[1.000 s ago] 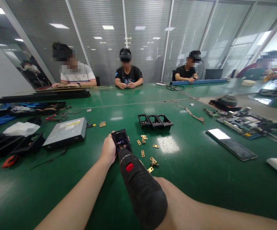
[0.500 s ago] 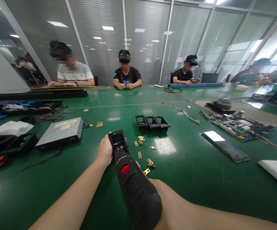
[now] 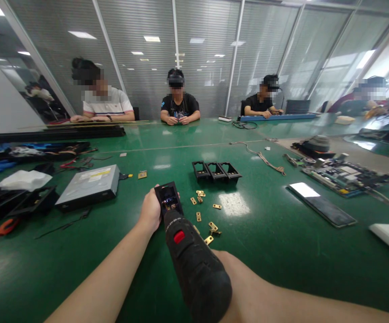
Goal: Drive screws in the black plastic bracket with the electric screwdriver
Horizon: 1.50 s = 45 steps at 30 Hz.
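Gripping a black, rectangular, open-faced plastic housing [image 3: 168, 192], the left hand [image 3: 150, 210] is clamping it from the left and wrapping round to its right side. The housing is sitting near the middle of the view, over the glossy green counter [image 3: 275, 264], its hollow facing the camera and small brass-coloured parts [image 3: 172, 207] showing inside. The right hand [image 3: 224, 258] is clasping a black, thick-bodied power screwdriver [image 3: 197, 273] with a red button [image 3: 179, 237] on top; the tool is hiding most of that hand, fingers included. The tool's nose is pointing at the near end of the housing, its tip too hidden to tell what it is touching.

Just right of the housing, small flat gold-coloured metal plates [image 3: 198, 216] with holes are lying scattered on the counter. Beyond them, three black open plastic frames [image 3: 209, 172] are standing side by side in a row. To the left, a silver box-shaped metal drive [image 3: 88, 186] is resting; to the right, a dark, flat, rectangular slab [image 3: 330, 210] is lying near a cluttered circuit board [image 3: 338, 176].
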Tool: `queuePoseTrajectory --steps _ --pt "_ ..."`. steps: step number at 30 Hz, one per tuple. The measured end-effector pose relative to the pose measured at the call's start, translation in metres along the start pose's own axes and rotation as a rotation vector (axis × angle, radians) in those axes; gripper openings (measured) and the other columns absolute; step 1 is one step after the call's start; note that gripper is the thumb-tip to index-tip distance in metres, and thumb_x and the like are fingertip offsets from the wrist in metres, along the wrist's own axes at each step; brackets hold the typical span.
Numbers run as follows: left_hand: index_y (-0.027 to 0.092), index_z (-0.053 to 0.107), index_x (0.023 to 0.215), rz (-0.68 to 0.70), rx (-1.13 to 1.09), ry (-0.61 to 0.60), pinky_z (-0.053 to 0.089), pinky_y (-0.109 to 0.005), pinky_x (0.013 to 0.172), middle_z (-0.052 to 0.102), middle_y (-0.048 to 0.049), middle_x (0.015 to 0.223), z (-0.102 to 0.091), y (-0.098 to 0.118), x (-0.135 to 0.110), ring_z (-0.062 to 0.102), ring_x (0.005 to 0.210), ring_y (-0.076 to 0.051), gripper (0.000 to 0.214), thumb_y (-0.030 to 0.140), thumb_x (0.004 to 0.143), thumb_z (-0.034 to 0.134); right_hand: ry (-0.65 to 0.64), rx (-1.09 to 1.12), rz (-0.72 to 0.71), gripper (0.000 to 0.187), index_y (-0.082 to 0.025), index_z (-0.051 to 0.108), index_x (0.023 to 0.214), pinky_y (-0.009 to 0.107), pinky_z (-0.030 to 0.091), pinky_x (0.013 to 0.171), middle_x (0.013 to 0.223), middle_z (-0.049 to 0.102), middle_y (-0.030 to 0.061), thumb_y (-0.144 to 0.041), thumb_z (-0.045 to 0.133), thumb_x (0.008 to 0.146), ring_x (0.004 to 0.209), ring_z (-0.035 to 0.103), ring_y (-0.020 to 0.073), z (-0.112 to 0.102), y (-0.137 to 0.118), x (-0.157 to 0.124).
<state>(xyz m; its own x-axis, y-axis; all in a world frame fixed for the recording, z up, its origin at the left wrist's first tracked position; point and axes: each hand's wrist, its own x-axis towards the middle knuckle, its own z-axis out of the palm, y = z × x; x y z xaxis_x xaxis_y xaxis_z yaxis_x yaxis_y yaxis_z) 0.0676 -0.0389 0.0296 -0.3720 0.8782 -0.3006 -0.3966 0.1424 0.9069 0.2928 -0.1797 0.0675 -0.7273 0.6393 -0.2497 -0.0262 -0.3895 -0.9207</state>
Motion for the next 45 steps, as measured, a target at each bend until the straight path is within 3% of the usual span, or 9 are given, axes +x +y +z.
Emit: queuePoseTrajectory --steps 7,11,17,23,28,34,38,45 --pt "0.011 0.080 0.105 -0.002 0.015 -0.010 0.064 -0.038 0.063 0.083 -0.0164 0.082 -0.0005 0.0001 0.0020 0.081 0.069 -0.031 0.046 0.044 0.106 0.049 -0.036 -0.009 -0.061 0.048 -0.021 0.064 0.084 0.037 0.058 0.092 0.082 0.057 -0.0045 -0.009 0.097 0.052 0.079 0.051 0.0160 0.0015 -0.0052 -0.0021" --pt "0.012 0.081 0.104 -0.002 -0.027 -0.005 0.065 -0.041 0.065 0.082 -0.0149 0.081 -0.0017 -0.0016 0.0038 0.081 0.070 -0.032 0.042 0.043 0.104 0.053 -0.043 -0.008 -0.096 0.052 -0.022 0.064 0.090 0.037 0.059 0.091 0.082 0.054 -0.0054 -0.013 0.098 0.052 0.075 0.047 0.0147 0.0006 -0.0030 -0.0007" --pt "0.012 0.081 0.100 0.018 0.034 -0.014 0.064 -0.037 0.062 0.084 -0.0156 0.083 -0.0023 -0.0016 0.0029 0.081 0.069 -0.030 0.044 0.045 0.104 0.051 -0.066 -0.111 -0.192 0.046 -0.023 0.057 0.077 0.037 0.061 0.089 0.074 0.045 -0.0062 -0.019 0.098 0.057 0.072 0.036 0.0135 0.0011 -0.0050 0.0004" --pt "0.013 0.080 0.097 0.026 0.022 -0.007 0.064 -0.038 0.061 0.082 -0.0137 0.078 -0.0007 -0.0009 0.0026 0.080 0.067 -0.030 0.042 0.043 0.103 0.050 -0.033 -0.027 -0.107 0.050 -0.022 0.061 0.083 0.037 0.059 0.089 0.077 0.048 -0.0069 -0.015 0.101 0.053 0.072 0.041 0.0131 0.0025 -0.0003 0.0013" --pt "0.014 0.079 0.096 0.038 0.021 -0.008 0.063 -0.037 0.060 0.082 -0.0143 0.080 -0.0001 -0.0014 0.0021 0.079 0.065 -0.029 0.041 0.044 0.103 0.051 -0.067 -0.091 -0.134 0.042 -0.023 0.055 0.075 0.032 0.057 0.080 0.073 0.045 -0.0071 -0.010 0.092 0.058 0.071 0.040 0.0134 0.0001 -0.0046 -0.0007" --pt "0.012 0.080 0.099 0.008 0.049 0.005 0.061 -0.035 0.057 0.082 -0.0140 0.078 0.0024 0.0028 -0.0030 0.079 0.063 -0.029 0.046 0.044 0.104 0.047 -0.069 -0.086 -0.171 0.041 -0.022 0.058 0.079 0.036 0.058 0.087 0.075 0.046 -0.0065 -0.011 0.091 0.058 0.074 0.041 0.0149 0.0011 -0.0053 -0.0004" --pt "0.010 0.080 0.102 0.021 0.045 0.009 0.062 -0.036 0.057 0.082 -0.0152 0.079 0.0028 0.0038 -0.0044 0.080 0.066 -0.030 0.046 0.042 0.104 0.048 -0.088 -0.120 -0.182 0.043 -0.023 0.052 0.072 0.035 0.058 0.086 0.070 0.042 -0.0086 -0.012 0.092 0.061 0.068 0.031 0.0121 0.0010 -0.0061 0.0004" --pt "0.010 0.080 0.102 0.018 0.049 0.002 0.062 -0.036 0.057 0.082 -0.0161 0.078 0.0019 0.0025 -0.0033 0.079 0.064 -0.030 0.048 0.044 0.103 0.047 -0.115 -0.159 -0.179 0.048 -0.024 0.047 0.069 0.035 0.059 0.087 0.074 0.042 -0.0058 -0.013 0.094 0.061 0.076 0.039 0.0153 -0.0006 -0.0073 0.0004"
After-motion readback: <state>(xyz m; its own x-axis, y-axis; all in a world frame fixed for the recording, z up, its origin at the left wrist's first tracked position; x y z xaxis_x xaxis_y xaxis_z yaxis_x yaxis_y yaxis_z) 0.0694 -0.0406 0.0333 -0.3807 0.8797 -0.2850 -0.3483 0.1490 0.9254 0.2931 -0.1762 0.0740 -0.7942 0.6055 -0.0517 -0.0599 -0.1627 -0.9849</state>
